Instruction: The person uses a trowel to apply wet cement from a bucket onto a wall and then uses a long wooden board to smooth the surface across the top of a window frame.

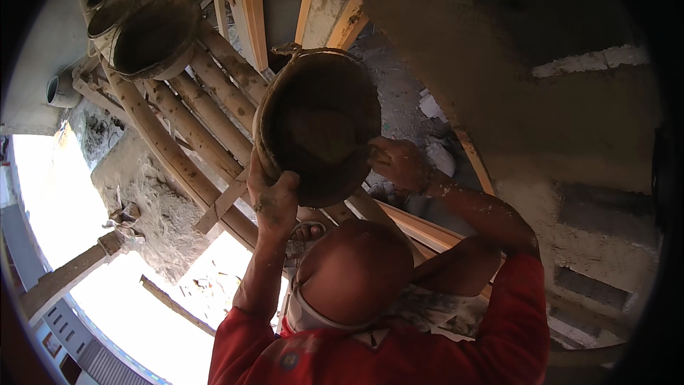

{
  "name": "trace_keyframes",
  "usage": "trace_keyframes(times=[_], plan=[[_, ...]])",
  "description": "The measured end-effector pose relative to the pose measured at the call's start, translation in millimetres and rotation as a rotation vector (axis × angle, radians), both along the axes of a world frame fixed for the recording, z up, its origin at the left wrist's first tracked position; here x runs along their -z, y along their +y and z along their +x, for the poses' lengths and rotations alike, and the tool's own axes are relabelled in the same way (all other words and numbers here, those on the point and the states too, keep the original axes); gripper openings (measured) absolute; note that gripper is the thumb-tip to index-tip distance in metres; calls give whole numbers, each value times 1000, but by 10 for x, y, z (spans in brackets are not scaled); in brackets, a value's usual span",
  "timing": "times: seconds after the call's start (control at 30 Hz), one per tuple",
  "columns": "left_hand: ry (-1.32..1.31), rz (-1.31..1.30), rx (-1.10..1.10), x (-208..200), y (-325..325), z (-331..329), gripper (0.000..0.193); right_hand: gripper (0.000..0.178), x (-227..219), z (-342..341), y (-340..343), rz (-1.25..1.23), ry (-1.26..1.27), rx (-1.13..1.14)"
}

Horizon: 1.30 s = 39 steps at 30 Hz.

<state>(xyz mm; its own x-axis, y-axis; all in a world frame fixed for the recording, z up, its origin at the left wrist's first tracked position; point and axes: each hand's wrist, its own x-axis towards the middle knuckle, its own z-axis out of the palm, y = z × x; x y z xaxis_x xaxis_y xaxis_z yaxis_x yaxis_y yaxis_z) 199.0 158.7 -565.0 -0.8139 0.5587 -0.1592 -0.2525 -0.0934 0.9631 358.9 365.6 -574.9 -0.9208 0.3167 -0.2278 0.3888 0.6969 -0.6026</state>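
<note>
Neither my left hand nor my right hand is in the picture. Below me stands a person in a red shirt (342, 356) and a cap, seen from above. This person lifts a round, mortar-caked pan (317, 121) with both hands. One of their hands (274, 199) grips the pan's lower left rim. Their other hand (399, 164) presses against its right side. The pan's dark hollow faces me and looks empty apart from dried mortar.
Bamboo scaffold poles (192, 128) run diagonally under the pan. Three more pans (153, 39) sit stacked on them at the upper left. Timber planks (249, 7) lean at the top, and a rough plastered wall (556, 121) fills the right. Bright ground lies far below left.
</note>
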Motion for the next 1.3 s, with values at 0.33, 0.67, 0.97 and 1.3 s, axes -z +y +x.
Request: trace_keyframes(times=[0.33,0.67,0.97,1.3], plan=[[86,36,0,181,29,-89,54,36,-709,500,181,113,-28,125],[146,-20,-1,129,44,-118,61,43,-1213,1279,444,-566,-302,401],[1,-73,45,18,15,25,57,47,-2060,1533,439,315,-125,651],[-253,169,-69,262,-16,134,56,39,-792,6,-134,224,-97,-150]])
